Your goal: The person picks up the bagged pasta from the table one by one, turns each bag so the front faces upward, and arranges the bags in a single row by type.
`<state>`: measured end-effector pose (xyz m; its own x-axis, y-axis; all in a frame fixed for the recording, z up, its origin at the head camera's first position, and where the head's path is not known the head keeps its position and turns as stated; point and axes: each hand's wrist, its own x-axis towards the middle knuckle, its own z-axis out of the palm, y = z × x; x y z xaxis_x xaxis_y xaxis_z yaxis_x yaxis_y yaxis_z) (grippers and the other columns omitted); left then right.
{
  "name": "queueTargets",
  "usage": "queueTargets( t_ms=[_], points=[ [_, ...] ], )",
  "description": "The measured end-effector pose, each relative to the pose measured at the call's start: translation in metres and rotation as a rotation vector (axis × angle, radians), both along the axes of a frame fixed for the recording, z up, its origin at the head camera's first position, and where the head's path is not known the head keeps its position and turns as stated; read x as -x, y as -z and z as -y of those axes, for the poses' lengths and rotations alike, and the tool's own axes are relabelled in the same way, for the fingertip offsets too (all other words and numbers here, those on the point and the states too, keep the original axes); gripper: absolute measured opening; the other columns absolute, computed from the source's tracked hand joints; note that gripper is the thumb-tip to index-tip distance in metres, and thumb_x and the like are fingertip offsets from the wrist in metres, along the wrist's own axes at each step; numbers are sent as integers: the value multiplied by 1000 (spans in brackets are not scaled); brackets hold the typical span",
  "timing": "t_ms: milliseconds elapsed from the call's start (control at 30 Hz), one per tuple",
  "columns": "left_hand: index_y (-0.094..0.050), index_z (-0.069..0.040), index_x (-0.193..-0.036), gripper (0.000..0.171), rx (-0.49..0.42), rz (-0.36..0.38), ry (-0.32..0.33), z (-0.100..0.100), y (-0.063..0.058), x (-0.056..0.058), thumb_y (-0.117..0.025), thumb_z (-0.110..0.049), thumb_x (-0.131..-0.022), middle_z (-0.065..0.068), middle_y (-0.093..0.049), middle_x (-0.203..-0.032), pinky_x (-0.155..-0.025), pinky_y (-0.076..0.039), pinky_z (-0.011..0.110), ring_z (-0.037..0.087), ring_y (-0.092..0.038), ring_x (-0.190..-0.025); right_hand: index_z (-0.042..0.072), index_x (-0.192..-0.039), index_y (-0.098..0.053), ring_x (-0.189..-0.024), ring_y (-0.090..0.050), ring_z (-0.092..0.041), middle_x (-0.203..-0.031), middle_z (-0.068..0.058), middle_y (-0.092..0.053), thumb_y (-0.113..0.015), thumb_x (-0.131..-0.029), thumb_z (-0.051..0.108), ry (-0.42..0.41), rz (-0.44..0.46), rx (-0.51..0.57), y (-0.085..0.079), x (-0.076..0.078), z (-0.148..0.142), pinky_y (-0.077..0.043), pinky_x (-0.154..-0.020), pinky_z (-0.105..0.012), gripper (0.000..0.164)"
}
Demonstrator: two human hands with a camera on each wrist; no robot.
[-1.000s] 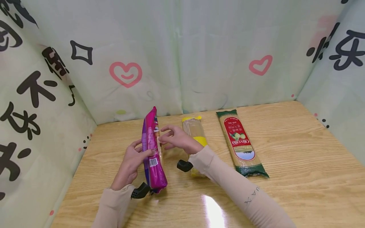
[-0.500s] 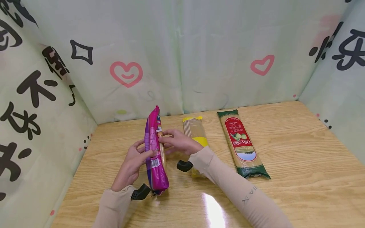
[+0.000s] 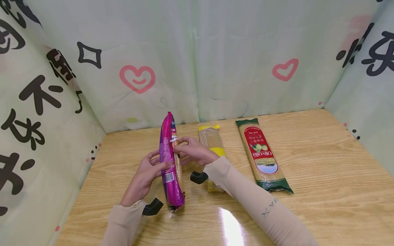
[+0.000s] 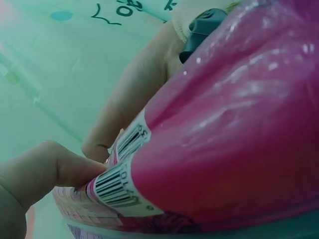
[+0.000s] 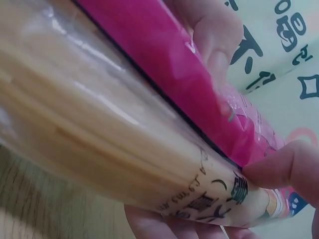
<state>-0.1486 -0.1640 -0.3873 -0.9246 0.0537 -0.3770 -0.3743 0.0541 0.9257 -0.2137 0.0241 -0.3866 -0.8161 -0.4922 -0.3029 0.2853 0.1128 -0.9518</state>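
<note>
A magenta pack of spaghetti point(image 3: 169, 171) stands on its long edge, tilted, toward the left of the table in the head view. Pale strands show through its clear side in the right wrist view. My left hand point(image 3: 148, 174) holds it from the left, thumb over the magenta back near the barcode point(image 4: 119, 186). From the right, my right hand point(image 3: 197, 152) pinches it farther up, with the thumb point(image 5: 279, 167) on the seam and the other fingers point(image 5: 149, 224) under the clear side. Part of the fingers of both hands is hidden behind the pack.
A clear pack with yellow ends point(image 3: 212, 136) lies right of the hands, partly under the right forearm. Farther right lies a green-ended spaghetti pack with a red label point(image 3: 260, 150). Printed cloth walls point(image 3: 234, 41) border the wooden table point(image 3: 323, 164) at back and sides.
My right hand has closed from loose, spread fingers onto the spaghetti pack's right side. The pack has shifted slightly right and turned a little, showing more of its clear side.
</note>
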Motion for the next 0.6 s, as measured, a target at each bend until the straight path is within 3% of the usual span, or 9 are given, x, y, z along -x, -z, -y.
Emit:
queueTargets(
  t_ms=[400,600],
  points=[
    [-27,-5,-151,81,113,-75,64,-2,-5,-7,-73,-24,-88,21,-44,-143,-102,-50,44,35,-54,-125,2,-125,-48,-80,-64,-21,-100,-14,-70,-62,-91,16,7,-51,-38,-6,-1,2,-61,-67,-36,40],
    [-33,-9,-150,76,205,-137,44,-6,-12,-13,-74,-25,-88,16,-45,-144,-105,-46,51,34,-47,-132,1,-123,-48,-75,-62,-18,-91,-9,-69,-62,-91,16,38,-61,-34,-8,0,4,-60,-61,-33,39]
  ],
)
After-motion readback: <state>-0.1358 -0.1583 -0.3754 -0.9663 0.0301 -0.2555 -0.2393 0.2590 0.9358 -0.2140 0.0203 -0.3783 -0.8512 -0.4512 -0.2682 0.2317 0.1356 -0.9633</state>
